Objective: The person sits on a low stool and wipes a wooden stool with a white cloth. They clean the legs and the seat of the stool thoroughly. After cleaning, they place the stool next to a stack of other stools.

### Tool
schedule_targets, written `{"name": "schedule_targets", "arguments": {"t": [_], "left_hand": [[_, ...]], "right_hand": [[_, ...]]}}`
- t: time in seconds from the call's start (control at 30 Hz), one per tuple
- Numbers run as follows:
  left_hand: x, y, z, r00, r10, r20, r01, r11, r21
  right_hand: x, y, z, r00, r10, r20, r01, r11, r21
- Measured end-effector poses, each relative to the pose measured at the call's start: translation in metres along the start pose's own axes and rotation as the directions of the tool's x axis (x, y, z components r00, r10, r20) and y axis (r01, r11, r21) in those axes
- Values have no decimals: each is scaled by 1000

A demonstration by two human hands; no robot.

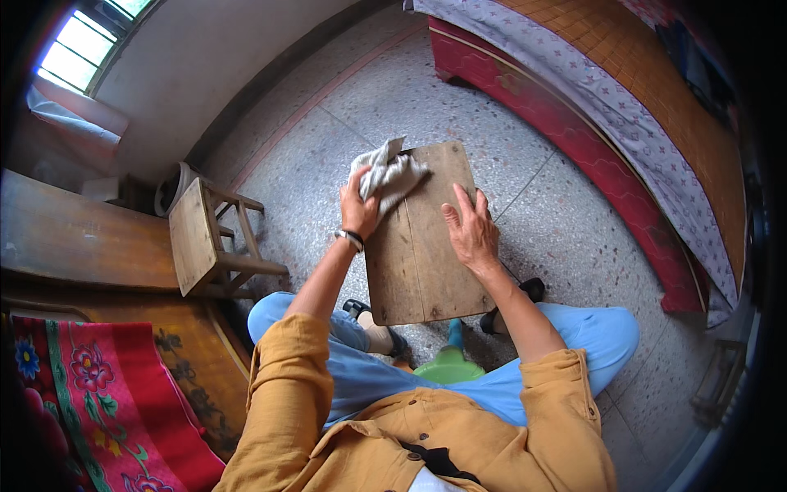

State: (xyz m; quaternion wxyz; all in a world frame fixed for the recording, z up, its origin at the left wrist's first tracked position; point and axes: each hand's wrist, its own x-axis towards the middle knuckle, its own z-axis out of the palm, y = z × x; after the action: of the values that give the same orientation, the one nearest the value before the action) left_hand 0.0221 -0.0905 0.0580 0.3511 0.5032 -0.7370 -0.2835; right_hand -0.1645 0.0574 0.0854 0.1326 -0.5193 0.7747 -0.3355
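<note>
Left grip (359,211) is closed on a crumpled, pale grey fabric cloth (387,174), pressing it against the upper left part of a rectangular, worn brown wooden board (430,262) with rounded corners. The board lies in front of the seated person, between and beyond the knees. Right grip (474,234) is open and holds nothing, its fingers spread over the board's right edge; whether the palm touches the wood cannot be told. Left of the board stands a small, pale brown wooden stool (193,238) on the grey speckled floor (328,152). A bright green, rounded object (449,367) shows between the person's light blue trousers (594,328). Beyond, to the right, runs a dark red bed base (525,94).
</note>
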Motion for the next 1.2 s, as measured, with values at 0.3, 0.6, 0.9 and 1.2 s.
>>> {"name": "schedule_targets", "arguments": {"t": [0.3, 0.6, 0.9, 1.2], "left_hand": [[-210, 49, -57, 988, 1, 153, 12, 997, -82], [-8, -8, -9, 993, 108, 38, -110, 993, 32], [-76, 13, -19, 991, 112, 71, -113, 993, 17], [-157, 36, -45, 990, 16, 144, -7, 998, -63]], "right_hand": [[-2, 0, 5, 1000, -13, -27, 13, 1000, 10], [1, -5, 1, 1000, 23, 17, -23, 1000, 21], [-1, 5, 3, 999, 6, -31, -6, 1000, 18], [-2, 1, 3, 1000, 17, 1, -17, 1000, -2]]}}
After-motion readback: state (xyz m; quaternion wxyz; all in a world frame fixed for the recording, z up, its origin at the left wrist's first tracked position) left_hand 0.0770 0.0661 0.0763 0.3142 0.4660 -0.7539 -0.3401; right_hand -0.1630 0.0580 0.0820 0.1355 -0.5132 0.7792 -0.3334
